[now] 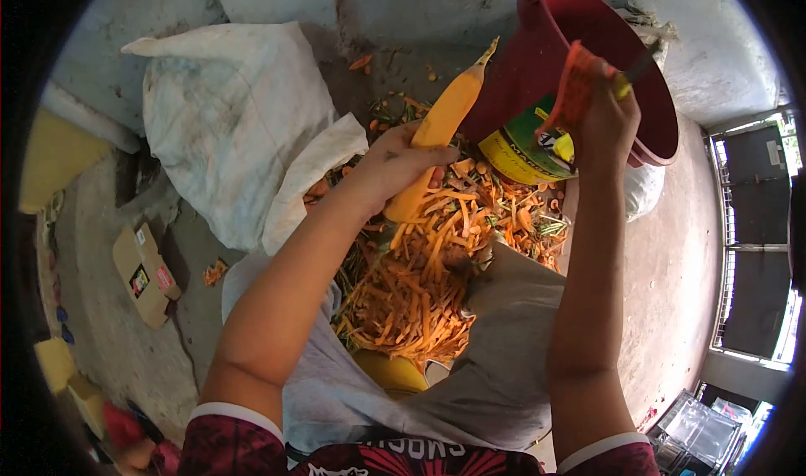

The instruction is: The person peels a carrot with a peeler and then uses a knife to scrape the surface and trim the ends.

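My left hand (pixel 393 167) is closed around a large peeled carrot (pixel 453 107), its thin end pointing up and away from me. Below it lies a heap of carrot peelings (pixel 424 287) mixed with green scraps, between my legs. Raised in front of the dark red bucket (pixel 520 73), my right hand (pixel 611 123) grips a yellow-handled knife (pixel 623 86) with a dark, blurred blade. An orange-red, cloth-like piece (pixel 579 80) hangs at the same hand; whether the fingers hold it, I cannot tell. The hands are well apart.
A white sack (pixel 239 115) stands left of the heap. A green-and-yellow container (pixel 520 150) sits against the bucket. Between my knees is a yellow rounded object (pixel 390 371). A flattened cardboard box (pixel 144 274) lies on the floor at left. The wall (pixel 403 6) rises behind.
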The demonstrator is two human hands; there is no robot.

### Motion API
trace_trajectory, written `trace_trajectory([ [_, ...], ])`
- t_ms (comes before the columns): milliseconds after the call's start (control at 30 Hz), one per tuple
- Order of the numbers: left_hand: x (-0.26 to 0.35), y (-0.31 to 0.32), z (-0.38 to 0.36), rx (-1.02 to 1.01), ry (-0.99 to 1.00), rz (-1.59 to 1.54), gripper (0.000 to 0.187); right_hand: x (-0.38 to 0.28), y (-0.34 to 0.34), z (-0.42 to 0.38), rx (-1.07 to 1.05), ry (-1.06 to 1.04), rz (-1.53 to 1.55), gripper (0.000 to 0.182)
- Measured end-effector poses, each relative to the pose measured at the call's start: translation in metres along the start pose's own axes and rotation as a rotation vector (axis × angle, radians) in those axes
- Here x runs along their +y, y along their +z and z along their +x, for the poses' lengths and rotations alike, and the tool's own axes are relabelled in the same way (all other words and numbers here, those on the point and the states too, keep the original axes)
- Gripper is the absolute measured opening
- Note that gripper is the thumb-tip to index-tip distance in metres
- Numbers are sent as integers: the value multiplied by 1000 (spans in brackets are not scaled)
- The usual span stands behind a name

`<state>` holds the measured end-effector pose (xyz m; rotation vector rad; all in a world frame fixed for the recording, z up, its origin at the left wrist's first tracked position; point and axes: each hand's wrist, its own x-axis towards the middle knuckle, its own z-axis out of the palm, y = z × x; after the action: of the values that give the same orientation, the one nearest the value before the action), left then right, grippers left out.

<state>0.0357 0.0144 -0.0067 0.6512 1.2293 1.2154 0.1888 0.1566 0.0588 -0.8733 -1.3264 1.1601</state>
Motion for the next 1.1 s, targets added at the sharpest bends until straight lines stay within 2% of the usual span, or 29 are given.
trace_trajectory([
  [33, 2, -1, 0, 0, 20, 56, 26, 1, -4, -2, -91, 76, -80, 16],
  [133, -5, -7, 6, -18, 178, 217, 29, 6, -11, -15, -583, 6, -622, 20],
  [233, -6, -6, 8, 61, 194, 330, 38, 0, -5, -29, -811, -37, -824, 24],
  [333, 1, -1, 6, 100, 225, 496, 38, 7, -4, -30, -841, 4, -901, 27],
  [433, 10, 5, 2, 89, 239, 552, 38, 9, -6, -30, -841, 56, -848, 27],
  [533, 5, 6, 6, 47, 201, 484, 38, 6, -7, -31, -845, 58, -780, 28],
  [633, 2, 6, 8, 39, 228, 495, 37, 9, -6, -33, -822, 13, -811, 27],
  [733, 0, 8, 3, -3, 396, 554, 37, 8, -6, -34, -795, -14, -847, 27],
  [833, 4, 13, -1, 5, 361, 658, 30, 26, -9, -36, -706, -95, -842, 25],
  [900, 7, 13, -7, -41, 598, 924, 26, 69, -24, -26, -703, -3, -921, 24],
  [933, 8, 13, -10, -66, 716, 1056, 24, 87, -31, -25, -834, -138, -1244, 22],
  [967, 6, 19, -13, -84, 708, 1000, 23, 104, -38, -24, -953, -321, -1543, 20],
  [1033, -3, 33, -18, -104, 685, 877, 21, 132, -44, -33, -847, 233, -967, 20],
  [1100, -2, 22, -8, -18, 720, 727, 21, 123, -33, -56, -933, -253, -782, 22],
])
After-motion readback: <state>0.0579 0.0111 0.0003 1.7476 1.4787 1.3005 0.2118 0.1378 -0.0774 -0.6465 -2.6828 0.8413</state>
